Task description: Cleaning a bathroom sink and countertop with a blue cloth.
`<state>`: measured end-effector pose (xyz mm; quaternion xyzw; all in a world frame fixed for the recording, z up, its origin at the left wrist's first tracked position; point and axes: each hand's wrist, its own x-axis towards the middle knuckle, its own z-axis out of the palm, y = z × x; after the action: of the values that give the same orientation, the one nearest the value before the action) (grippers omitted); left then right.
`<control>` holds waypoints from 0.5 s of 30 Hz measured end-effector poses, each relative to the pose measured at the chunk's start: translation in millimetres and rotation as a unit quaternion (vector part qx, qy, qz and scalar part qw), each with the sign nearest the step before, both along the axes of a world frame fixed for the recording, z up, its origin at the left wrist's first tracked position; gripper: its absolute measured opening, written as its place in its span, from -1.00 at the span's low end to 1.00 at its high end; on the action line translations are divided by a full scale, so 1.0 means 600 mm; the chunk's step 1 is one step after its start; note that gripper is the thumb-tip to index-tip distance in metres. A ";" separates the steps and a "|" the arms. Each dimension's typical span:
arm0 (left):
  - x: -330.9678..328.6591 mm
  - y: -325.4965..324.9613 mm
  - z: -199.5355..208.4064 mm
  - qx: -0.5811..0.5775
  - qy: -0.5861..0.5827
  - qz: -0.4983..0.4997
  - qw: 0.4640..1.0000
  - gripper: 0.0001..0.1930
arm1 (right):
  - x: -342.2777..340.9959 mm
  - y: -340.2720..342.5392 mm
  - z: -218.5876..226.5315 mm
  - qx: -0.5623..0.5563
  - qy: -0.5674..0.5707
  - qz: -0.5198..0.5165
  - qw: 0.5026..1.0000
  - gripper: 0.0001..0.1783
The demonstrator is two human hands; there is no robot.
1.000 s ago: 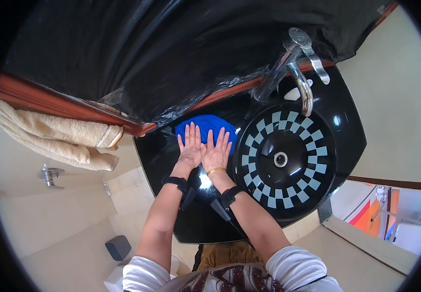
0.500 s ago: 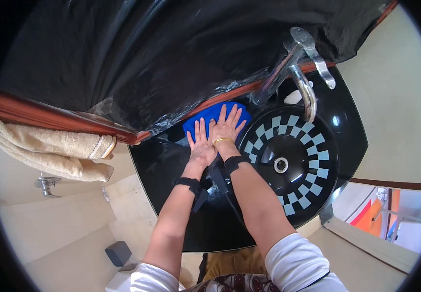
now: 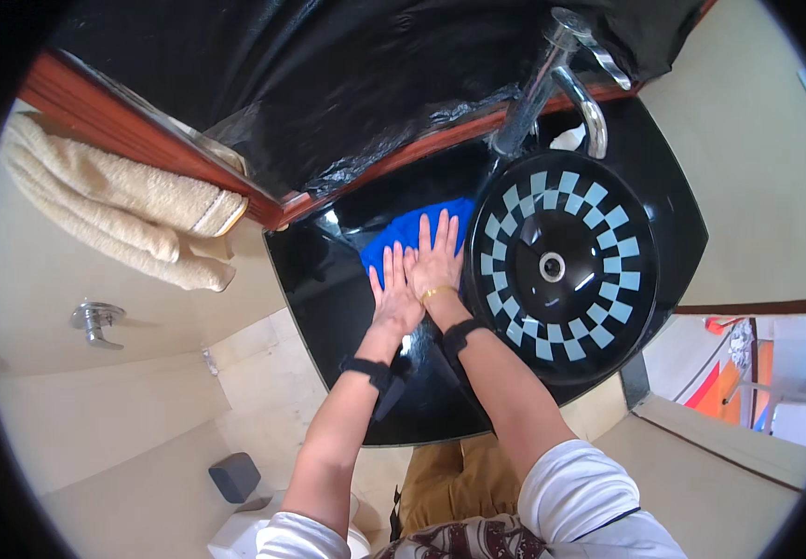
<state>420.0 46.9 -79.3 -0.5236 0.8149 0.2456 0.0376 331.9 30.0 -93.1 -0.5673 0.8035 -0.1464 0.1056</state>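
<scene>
Blue cloth (image 3: 405, 228) drawn back from the wooden trim (image 3: 398, 160)
Your left hand (image 3: 395, 300) and right hand (image 3: 436, 268) press it flat, fingers extended, clenching nothing, on the black surface (image 3: 314, 289) left of the basin (image 3: 575, 348); probably a wiping stroke returning.

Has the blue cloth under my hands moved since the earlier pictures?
Yes: the blue cloth has shifted away from the reddish-brown wooden ledge, toward you.

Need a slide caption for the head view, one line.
Left hand and right hand lie flat, fingers on a blue cloth on the black counter, beside a checkered basin.
</scene>
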 end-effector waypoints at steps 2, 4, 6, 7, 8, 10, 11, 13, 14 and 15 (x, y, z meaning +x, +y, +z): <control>0.028 0.056 0.006 -0.003 -0.005 0.006 1.000 -0.22 | 0.027 0.056 0.006 0.003 -0.003 0.017 1.000 -0.35; 0.053 0.122 -0.005 -0.013 0.017 0.015 1.000 -0.25 | 0.047 0.115 0.005 0.002 0.001 0.040 0.999 -0.35; 0.077 0.189 -0.013 -0.026 0.027 0.019 0.999 -0.23 | 0.065 0.178 0.009 0.007 -0.020 0.069 0.997 -0.34; 0.083 0.222 -0.015 -0.027 0.024 0.012 0.999 -0.24 | 0.068 0.209 0.009 0.009 -0.024 0.077 0.997 -0.34; 0.092 0.256 -0.016 -0.028 0.019 0.006 0.999 -0.24 | 0.074 0.240 0.008 0.010 -0.030 0.086 0.996 -0.34; 0.115 0.320 -0.029 -0.043 0.001 -0.002 0.999 -0.24 | 0.088 0.296 0.013 0.007 -0.041 0.113 0.993 -0.37; 0.124 0.347 -0.025 -0.034 -0.019 -0.001 0.999 -0.24 | 0.095 0.321 0.017 0.012 -0.047 0.130 0.990 -0.39; 0.143 0.374 -0.013 -0.027 -0.041 0.000 0.999 -0.25 | 0.094 0.343 0.023 0.015 -0.054 0.146 0.988 -0.41; 0.150 0.378 -0.001 0.013 -0.038 0.020 0.999 -0.24 | 0.091 0.347 0.028 0.016 -0.067 0.156 0.985 -0.41; 0.156 0.379 0.006 0.052 -0.036 0.041 0.997 -0.24 | 0.091 0.347 0.029 0.018 -0.080 0.167 0.983 -0.41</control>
<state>513.6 274.4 -75.8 -0.5625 0.7770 0.2700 0.0836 386.4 238.1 -75.5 -0.6783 0.6888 -0.1566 0.2025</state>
